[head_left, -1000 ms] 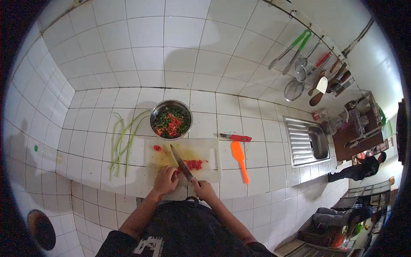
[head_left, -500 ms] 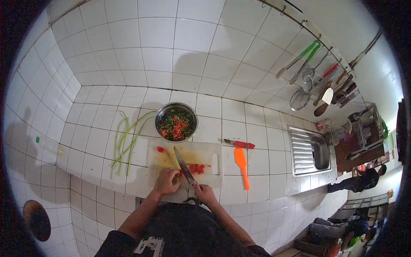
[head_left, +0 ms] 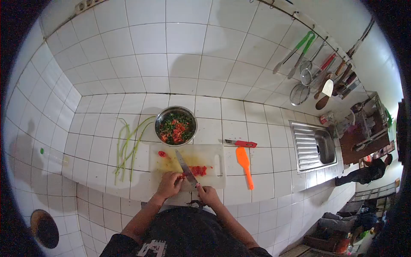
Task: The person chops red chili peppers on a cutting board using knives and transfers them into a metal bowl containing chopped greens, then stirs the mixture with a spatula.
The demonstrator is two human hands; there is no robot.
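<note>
My right hand is wrapped round the handle of a kitchen knife. Its blade points away from me and leans left over a translucent cutting board. Left of the blade, my left hand has its fingers bunched around the end of a red vegetable, mostly hidden by them. Chopped red vegetable pieces lie in a row to the right of the blade. A small red end piece rests at the board's upper left. Behind the board stands a metal bowl holding chopped greens and red bits.
Long green stalks lie left of the board. To its right are a red-handled cutter and an orange spatula. Further right is a steel sink. Utensils hang on the wall. Another person stands far right.
The camera view has shifted slightly. Both hands and the knife keep nearly the same place over the board, with only a small movement at the blade.
</note>
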